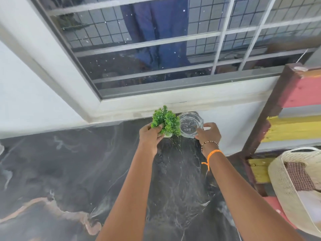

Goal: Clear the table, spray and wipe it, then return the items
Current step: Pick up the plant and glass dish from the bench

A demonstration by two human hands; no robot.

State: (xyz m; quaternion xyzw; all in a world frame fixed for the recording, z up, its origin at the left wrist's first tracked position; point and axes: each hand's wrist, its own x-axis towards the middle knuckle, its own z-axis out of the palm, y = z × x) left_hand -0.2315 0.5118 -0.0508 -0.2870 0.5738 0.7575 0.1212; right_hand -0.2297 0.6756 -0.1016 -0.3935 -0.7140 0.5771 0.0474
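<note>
A small green artificial plant (167, 120) in a white pot sits at the far edge of the dark marble table (69, 171), below the window sill. My left hand (150, 136) is closed around its left side and base. Right beside the plant stands a clear glass ashtray-like dish (190, 125). My right hand (208, 134) grips its right rim with thumb and fingers. Both arms stretch forward across the table.
A barred window (156, 49) and white wall rise behind the table. To the right stands a painted red and yellow wooden rack (293, 119). A woven cream basket (286, 185) with a checked cloth sits at the right edge.
</note>
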